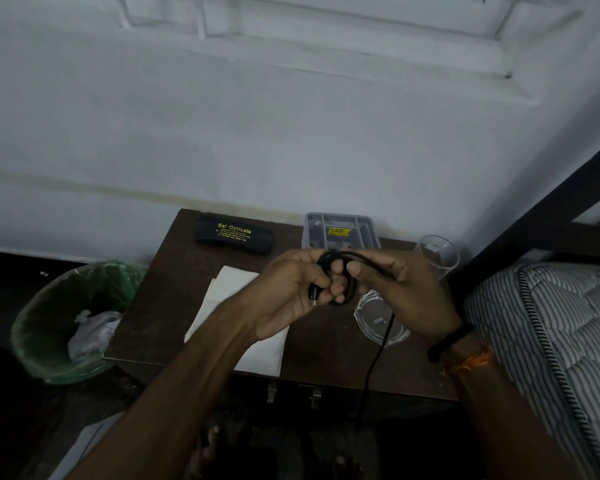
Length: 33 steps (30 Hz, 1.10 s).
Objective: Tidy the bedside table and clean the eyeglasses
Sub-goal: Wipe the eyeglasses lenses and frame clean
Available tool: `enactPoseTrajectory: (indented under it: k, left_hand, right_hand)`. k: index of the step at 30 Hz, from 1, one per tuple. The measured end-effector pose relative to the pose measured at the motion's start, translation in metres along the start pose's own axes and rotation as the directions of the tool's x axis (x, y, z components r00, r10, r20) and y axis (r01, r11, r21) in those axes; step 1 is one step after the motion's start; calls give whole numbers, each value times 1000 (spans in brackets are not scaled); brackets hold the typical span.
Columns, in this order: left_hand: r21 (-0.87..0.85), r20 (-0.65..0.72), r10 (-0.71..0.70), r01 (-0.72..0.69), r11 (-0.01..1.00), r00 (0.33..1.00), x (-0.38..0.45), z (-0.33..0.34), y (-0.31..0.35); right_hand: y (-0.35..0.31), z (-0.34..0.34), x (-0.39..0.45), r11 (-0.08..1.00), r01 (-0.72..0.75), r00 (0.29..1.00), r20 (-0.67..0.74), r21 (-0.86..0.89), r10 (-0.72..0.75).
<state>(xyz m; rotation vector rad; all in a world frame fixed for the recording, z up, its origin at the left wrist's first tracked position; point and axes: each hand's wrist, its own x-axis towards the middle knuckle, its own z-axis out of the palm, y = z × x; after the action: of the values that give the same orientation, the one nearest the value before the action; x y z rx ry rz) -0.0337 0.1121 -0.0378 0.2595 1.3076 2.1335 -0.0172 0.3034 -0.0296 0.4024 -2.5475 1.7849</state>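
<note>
Left hand [293, 292]: grips coiled black cable [336, 282], keeps loops together.
Right hand [400, 289]: pinches cable at 3 o'clock, feeding the next wrap.

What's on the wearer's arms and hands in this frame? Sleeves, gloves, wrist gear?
No gloves and no sleeves in view: both forearms are bare down to the frame edge. The left hand and its wrist carry nothing. The right hand has a black band round the wrist, and just behind it an orange thread bracelet with frayed ends. No rings visible.
</note>
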Motion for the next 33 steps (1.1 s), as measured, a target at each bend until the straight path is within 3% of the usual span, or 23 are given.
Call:
enactPoseTrajectory:
  k: [6,11,13,17,22,29,33]
  left_hand:
    - [-169,94,24,-8,986,995,-1,4,-1]
    - [-197,4,11,-10,980,1000,1,1,-2]
    - [-175,-28,-16,11,985,999,1,-1,-1]
    - [-88,11,-73,74,993,997,-1,3,0]
    - [-84,77,-104,111,990,992,-2,7,0]
    - [-187,-50,40,-49,981,998,4,0,-1]
    - [-193,-144,142,-168,967,979,8,-7,-1]
  right_hand:
    - [3,8,6,980,-50,991,-114,193,73]
    - [7,-2,2,912,-206,978,90,356,186]
    - [5,-7,0,917,-205,977,130,341,170]
    - [10,-5,5,985,-69,997,-27,159,74]
    - [12,8,9,991,-102,985,-127,87,113]
    - [18,24,-2,920,-174,981,19,-351,193]
    - [9,31,-10,817,-61,988,81,-573,131]
